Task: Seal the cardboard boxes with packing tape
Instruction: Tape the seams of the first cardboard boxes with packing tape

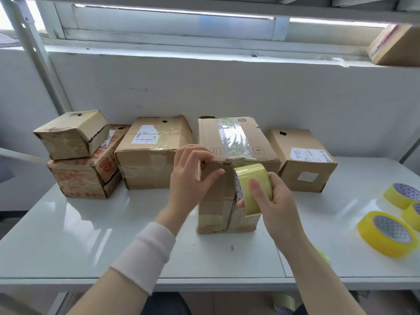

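1. On the surface (91,223), in the head view, the tall box (214,208) is standing dead centre, right in front of the person. A strip of clear tape (235,142) is already running across its top.
2. The right hand (272,201) is gripping the tape roll (253,189), with the fingers wrapping over its outer face. It's holding the roll against the upper front of the box, just under the top edge.
3. The left hand (195,176) is sitting at the box's top front edge, just left of the roll, with the fingers curling and the thumb pointing toward the roll. It could be pinning the tape's free end, but honestly I can't tell if it's pinching anything or only pressing on cardboard.
4. My guess is they're bringing tape over the edge and down the front seam. To do it well, I'd be keeping that left hand pressing firmly and pulling the roll straight down under steady tension. I'd also be smoothing as I go, so nothing's wrinkling or drifting off the seam.
5. That box is looking tall and narrow, so bracing it while pulling is probably worth it.
6. The other boxes (152,153) are waiting along the wall behind. The spare rolls (388,233) are lying off to the right, well apart from both hands.
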Demonstrator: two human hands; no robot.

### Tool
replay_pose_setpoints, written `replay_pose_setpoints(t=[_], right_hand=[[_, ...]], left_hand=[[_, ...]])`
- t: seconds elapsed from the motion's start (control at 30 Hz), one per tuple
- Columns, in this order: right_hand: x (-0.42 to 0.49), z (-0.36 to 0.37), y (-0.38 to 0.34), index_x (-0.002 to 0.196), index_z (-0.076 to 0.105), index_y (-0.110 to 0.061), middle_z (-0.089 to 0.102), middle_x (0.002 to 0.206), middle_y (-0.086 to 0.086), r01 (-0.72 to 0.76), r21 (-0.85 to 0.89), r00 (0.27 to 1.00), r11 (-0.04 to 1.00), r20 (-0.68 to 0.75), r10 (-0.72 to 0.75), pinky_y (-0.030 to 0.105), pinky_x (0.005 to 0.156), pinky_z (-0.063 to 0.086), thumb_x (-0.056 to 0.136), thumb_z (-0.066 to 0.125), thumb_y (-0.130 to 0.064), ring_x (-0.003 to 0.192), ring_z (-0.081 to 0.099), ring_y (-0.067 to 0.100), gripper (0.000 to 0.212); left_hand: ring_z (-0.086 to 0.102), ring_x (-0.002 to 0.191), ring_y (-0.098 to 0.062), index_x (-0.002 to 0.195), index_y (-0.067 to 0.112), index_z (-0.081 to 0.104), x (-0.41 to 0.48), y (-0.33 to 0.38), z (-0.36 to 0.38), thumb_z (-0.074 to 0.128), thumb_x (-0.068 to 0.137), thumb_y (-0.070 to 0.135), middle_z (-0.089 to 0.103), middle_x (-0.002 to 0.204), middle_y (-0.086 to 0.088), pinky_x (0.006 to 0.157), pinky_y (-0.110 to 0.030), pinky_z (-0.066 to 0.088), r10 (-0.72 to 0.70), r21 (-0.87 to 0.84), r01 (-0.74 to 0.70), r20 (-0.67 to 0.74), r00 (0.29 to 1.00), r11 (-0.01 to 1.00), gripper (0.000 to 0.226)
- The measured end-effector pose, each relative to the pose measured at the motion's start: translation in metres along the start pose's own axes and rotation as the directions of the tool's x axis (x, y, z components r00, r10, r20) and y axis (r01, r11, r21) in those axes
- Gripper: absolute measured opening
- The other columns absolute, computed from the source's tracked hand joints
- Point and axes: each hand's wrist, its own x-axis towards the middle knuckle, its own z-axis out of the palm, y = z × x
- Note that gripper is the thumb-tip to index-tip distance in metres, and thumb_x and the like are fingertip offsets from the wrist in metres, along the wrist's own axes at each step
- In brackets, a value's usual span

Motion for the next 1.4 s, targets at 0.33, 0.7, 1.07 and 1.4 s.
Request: replay_pose_setpoints(t=[0.33,0.7,1.07,1.4], right_hand=[[-0.021,-0.011,0.033,0.102,0.048,-0.037,0.054,0.108,-0.012,0.147,-0.241,0.987,0.959,-0.023,-0.157,0.003,0.075,0.041,0.069,0.068,-0.051,0.097,0.053,-0.004,0.042],[-0.005,-0.026,0.058,0.116,0.048,-0.053,0.031,0.138,-0.022,0.121,-0.112,0.991,0.986,0.065,-0.114,0.007,0.086,0.044,0.053,0.076,-0.057,0.123,0.038,-0.009,0.069],[0.036,-0.045,-0.063,0.078,0.060,-0.062,0.067,0.085,-0.030,-0.167,-0.410,0.968,0.897,0.103,0.228,0.038,0.088,0.050,0.039,0.040,-0.098,0.096,0.062,0.000,0.056],[0.096,-0.024,-0.064,0.076,0.056,-0.038,0.054,0.114,0.000,-0.222,-0.637,0.958,0.738,0.000,0.288,0.035,0.089,0.040,0.065,0.026,-0.090,0.111,0.046,0.017,0.061]], left_hand=[[0.016,0.144,-0.032,0.148,0.039,0.003,-0.008,-0.020,0.001,0.047,0.040,0.097,0.015,0.158,-0.005,0.112,-0.063,0.013,-0.622,-0.440,0.809,0.522,0.584,0.391,0.130],[0.019,0.144,-0.016,0.151,0.019,0.011,-0.055,0.008,0.017,0.035,0.070,0.088,0.020,0.157,-0.004,0.118,-0.047,0.018,-0.654,-0.361,0.775,0.416,0.632,0.519,0.110],[0.029,0.139,-0.004,0.150,0.035,0.004,-0.004,0.059,-0.003,0.036,0.102,0.018,0.020,0.156,0.015,0.114,-0.035,0.030,-0.601,-0.482,0.778,0.501,0.622,0.404,0.060],[0.041,0.132,-0.008,0.150,0.034,0.013,0.019,0.044,0.010,0.046,0.099,0.019,0.034,0.149,0.014,0.110,-0.039,0.036,-0.695,-0.439,0.777,0.374,0.615,0.451,0.063]])
